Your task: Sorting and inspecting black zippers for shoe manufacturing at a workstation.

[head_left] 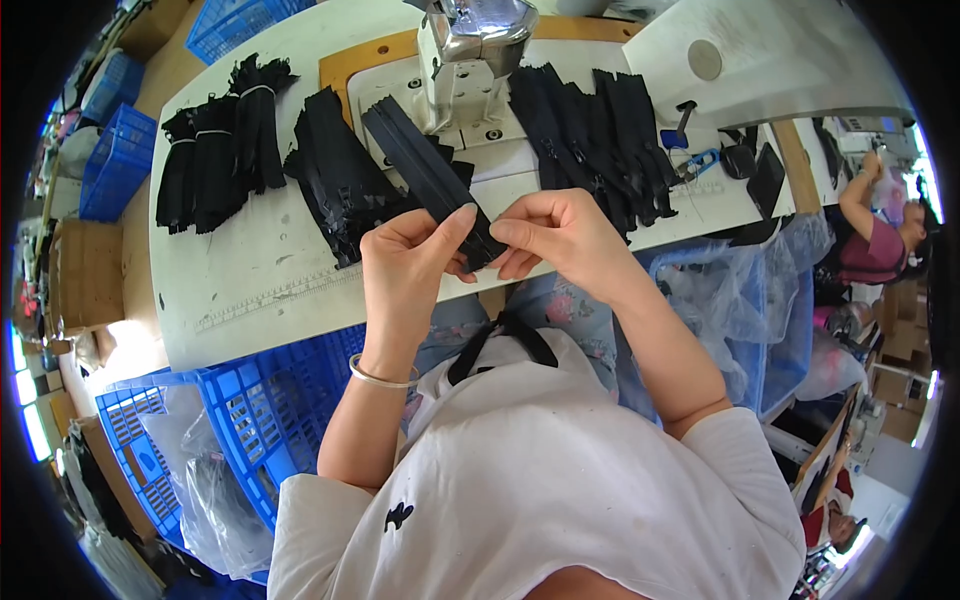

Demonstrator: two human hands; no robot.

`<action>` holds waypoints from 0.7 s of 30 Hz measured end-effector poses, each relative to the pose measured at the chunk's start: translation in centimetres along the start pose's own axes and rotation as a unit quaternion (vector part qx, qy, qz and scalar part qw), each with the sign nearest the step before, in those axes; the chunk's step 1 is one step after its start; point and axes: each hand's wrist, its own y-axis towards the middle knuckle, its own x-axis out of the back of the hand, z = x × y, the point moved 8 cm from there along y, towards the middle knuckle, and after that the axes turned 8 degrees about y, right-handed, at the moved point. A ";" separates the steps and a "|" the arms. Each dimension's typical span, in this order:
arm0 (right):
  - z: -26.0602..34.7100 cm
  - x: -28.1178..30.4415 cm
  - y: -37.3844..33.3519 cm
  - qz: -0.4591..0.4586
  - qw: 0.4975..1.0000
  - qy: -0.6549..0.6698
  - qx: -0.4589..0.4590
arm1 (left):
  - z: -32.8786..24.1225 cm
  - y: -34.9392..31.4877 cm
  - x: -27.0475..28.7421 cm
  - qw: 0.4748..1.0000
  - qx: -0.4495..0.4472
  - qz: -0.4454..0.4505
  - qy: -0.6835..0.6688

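Observation:
Both hands hold one black zipper [420,160] at its near end, just over the table's front edge. My left hand [408,245] pinches it with the thumb on top. My right hand [560,238] closes on the same end from the right, thumb against fingers. The zipper's far end slants up and left toward the metal head of a sewing machine [475,40]. Left of it lies a loose pile of black zippers [335,165]; another spread of black zippers [590,140] is right of the machine. Tied bundles of black zippers [215,160] lie farther left.
A ruler scale [270,298] runs along the table's front. Blue snips [700,163] and a black phone-like slab [766,180] lie at the right. Blue crates [255,430] stand beside me at left, and a blue bin [790,340] with clear plastic at right. Other people [880,240] work at far right.

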 end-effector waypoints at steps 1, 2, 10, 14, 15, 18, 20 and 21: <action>0.1 0.1 0.0 0.000 1.000 0.001 0.000 | 0.1 0.0 0.1 1.000 -0.002 -0.003 0.003; 0.1 -0.1 0.0 0.011 1.000 -0.013 -0.007 | 0.3 0.0 0.2 1.000 -0.001 -0.002 0.004; 0.1 -0.2 0.3 0.041 0.999 -0.015 -0.013 | -0.2 0.1 -0.4 1.000 -0.006 0.010 0.002; 0.5 -0.3 0.3 0.041 0.999 -0.008 0.009 | -0.4 0.3 -0.4 1.000 -0.014 0.008 0.015; 0.8 -0.4 0.2 0.041 0.999 0.001 0.023 | -0.5 0.6 -0.3 0.999 -0.035 0.004 0.019; 2.2 -0.6 -0.2 0.023 0.999 0.006 0.041 | -2.4 1.7 0.0 0.998 -0.062 -0.003 -0.008; 3.5 -0.9 -0.6 0.006 0.998 -0.011 0.069 | -4.4 2.5 0.2 0.996 -0.082 0.000 -0.042; 4.3 -0.9 -0.9 -0.012 0.995 -0.028 0.092 | -5.1 2.8 0.2 0.995 -0.088 0.001 -0.040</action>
